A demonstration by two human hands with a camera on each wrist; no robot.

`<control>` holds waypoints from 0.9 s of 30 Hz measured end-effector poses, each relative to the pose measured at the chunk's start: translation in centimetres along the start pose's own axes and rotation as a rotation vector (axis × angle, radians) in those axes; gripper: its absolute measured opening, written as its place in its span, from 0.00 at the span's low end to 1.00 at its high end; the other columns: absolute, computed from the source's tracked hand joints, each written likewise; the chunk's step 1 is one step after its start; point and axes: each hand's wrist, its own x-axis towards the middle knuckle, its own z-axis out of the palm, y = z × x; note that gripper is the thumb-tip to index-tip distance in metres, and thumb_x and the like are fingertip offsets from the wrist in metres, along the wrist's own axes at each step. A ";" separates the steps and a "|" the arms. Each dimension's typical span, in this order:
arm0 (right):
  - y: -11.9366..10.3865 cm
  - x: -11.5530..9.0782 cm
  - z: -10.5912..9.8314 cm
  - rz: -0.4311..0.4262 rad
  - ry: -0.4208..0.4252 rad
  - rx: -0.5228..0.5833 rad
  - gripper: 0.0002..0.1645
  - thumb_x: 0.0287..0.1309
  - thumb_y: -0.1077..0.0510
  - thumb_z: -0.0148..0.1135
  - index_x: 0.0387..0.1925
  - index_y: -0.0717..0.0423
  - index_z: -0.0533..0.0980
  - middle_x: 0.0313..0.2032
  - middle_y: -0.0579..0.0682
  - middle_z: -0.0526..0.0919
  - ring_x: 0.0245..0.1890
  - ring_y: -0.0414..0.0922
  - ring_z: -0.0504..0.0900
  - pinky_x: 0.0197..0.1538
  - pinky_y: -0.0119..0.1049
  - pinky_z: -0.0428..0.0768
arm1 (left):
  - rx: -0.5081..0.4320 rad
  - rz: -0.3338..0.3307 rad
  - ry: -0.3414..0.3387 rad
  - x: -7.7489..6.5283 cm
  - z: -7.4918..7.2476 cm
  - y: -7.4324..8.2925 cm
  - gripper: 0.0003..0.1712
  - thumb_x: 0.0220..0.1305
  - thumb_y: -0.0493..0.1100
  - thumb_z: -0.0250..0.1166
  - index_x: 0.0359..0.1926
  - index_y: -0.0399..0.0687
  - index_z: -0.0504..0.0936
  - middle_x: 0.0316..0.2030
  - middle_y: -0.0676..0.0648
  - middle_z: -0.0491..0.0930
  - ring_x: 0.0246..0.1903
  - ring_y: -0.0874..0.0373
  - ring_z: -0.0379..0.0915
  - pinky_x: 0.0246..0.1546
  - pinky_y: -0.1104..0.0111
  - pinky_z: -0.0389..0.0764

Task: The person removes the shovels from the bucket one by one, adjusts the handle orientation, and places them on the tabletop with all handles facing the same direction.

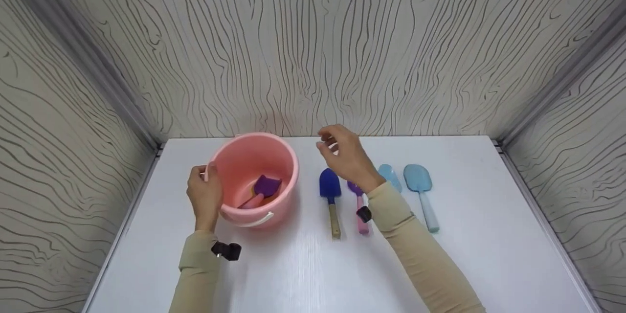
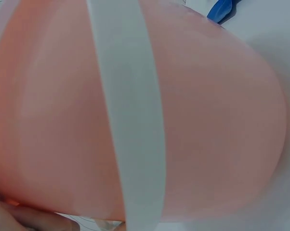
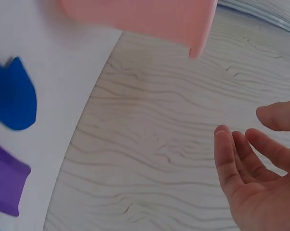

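A pink bucket (image 1: 234, 156) stands on the left of the white table, its mouth facing up and tilted towards me. My left hand (image 1: 204, 195) grips its left rim, thumb inside. A purple toy shovel (image 1: 267, 185) lies in the bucket, along with a pink piece (image 1: 253, 201); other contents are partly hidden. The white bucket handle (image 2: 135, 115) hangs across the near side. Right of the bucket, my right hand (image 1: 345, 154) hovers in the air above the table's far edge, holding nothing, its fingers loosely bent and apart from the thumb in the right wrist view.
A blue trowel (image 1: 330, 184) with a tan handle lies right of the bucket. Beside it is a purple shovel with a pink handle (image 1: 362, 222), partly under my right forearm. Farther right lie a light blue tool (image 1: 389, 175) and a light blue shovel (image 1: 418, 178). Patterned walls (image 1: 313, 49) enclose the table.
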 end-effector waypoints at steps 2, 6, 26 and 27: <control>-1.4 0.7 1.6 -0.013 -0.053 0.001 0.16 0.76 0.58 0.62 0.60 0.58 0.79 0.51 0.55 0.84 0.49 0.46 0.85 0.54 0.39 0.86 | -0.006 -0.007 0.010 0.0 -0.1 -0.1 0.24 0.84 0.52 0.51 0.59 0.33 0.76 0.48 0.31 0.79 0.44 0.41 0.77 0.43 0.54 0.75; -3.1 1.2 4.8 -0.036 -0.155 -0.032 0.16 0.76 0.59 0.61 0.60 0.60 0.79 0.50 0.55 0.84 0.48 0.45 0.83 0.53 0.37 0.86 | -0.011 -0.012 -0.007 0.0 -0.2 -0.2 0.24 0.83 0.52 0.51 0.60 0.33 0.75 0.49 0.31 0.79 0.45 0.41 0.76 0.45 0.53 0.76; -7.5 1.5 13.9 0.075 -0.506 -0.445 0.27 0.74 0.36 0.63 0.57 0.51 0.77 0.38 0.45 0.80 0.32 0.41 0.82 0.39 0.36 0.84 | -0.019 0.004 -0.004 -0.2 0.1 0.2 0.22 0.84 0.50 0.49 0.58 0.34 0.75 0.46 0.34 0.79 0.43 0.44 0.78 0.39 0.59 0.76; -7.6 1.4 14.0 0.090 -0.510 -0.442 0.28 0.74 0.34 0.62 0.58 0.51 0.77 0.38 0.45 0.79 0.31 0.41 0.82 0.37 0.35 0.83 | -0.018 -0.001 -0.004 -0.3 0.2 0.2 0.22 0.84 0.50 0.49 0.58 0.34 0.75 0.45 0.34 0.79 0.43 0.44 0.78 0.39 0.59 0.76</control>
